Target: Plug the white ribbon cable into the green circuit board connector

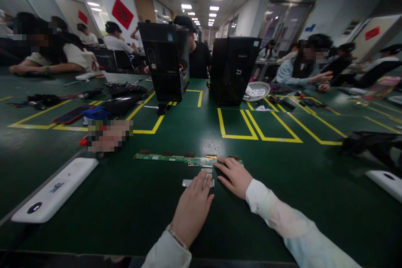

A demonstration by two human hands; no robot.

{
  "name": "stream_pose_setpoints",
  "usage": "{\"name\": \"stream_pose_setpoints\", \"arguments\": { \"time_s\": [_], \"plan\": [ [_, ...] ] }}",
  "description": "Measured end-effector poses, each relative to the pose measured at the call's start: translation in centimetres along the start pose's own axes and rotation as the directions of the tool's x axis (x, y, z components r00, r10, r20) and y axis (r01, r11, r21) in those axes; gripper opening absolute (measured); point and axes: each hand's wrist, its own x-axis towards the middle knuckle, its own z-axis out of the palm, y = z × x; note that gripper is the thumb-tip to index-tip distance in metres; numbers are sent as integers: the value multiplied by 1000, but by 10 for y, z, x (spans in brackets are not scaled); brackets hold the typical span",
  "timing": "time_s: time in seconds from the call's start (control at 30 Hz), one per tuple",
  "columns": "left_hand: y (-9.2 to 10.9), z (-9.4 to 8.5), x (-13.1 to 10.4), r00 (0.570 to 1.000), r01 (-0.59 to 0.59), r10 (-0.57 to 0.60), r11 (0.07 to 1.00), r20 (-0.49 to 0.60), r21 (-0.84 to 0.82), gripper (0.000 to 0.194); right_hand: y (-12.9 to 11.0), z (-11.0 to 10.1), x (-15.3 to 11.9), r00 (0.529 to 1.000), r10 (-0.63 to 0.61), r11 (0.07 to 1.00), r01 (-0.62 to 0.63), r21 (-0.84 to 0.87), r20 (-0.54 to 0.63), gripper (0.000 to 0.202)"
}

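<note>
A long, narrow green circuit board (163,158) lies across the green table in front of me, with brown-gold flex tabs along its far edge. My right hand (235,174) rests on the board's right part, fingers spread, with the fingertips at its surface; they hide some of it. Just nearer to me, my left hand (194,201) lies flat with fingers stretched out over a pale flat strip (187,183). The strip runs crosswise under those fingers, and a short pale piece (206,170) shows between it and the board. Neither hand is closed around anything.
Two black computer towers (166,63) (234,71) stand at the back, a white basket (256,91) beside the right one. Yellow tape (240,137) marks the green table (135,226). A white oblong device (56,190) lies left, tools and cables beyond. Other people sit around.
</note>
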Motion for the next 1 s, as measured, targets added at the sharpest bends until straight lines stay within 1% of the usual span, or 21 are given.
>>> {"name": "stream_pose_setpoints", "arguments": {
  "time_s": [0.27,0.4,0.6,0.77,1.0],
  "plan": [
    [-2,6,1,1000,13,-13,1000,-2,26,44,1,3,0,1000,5,1000,-5,9,-12,42],
    [-4,8,2,1000,-8,8,1000,2,22,44,0,3,0,1000,4,1000,-3,12,-17,42],
    [-7,2,6,999,-34,34,999,22,-9,42,0,1,0,1000,7,1000,-7,24,-11,42],
    [-8,-3,10,996,-55,56,998,73,-17,42,-1,0,-1,1000,17,1000,-17,10,4,44],
    [-7,-2,11,997,-36,38,999,60,-33,42,0,0,-1,1000,17,1000,-17,21,1,44]
  ]
}}
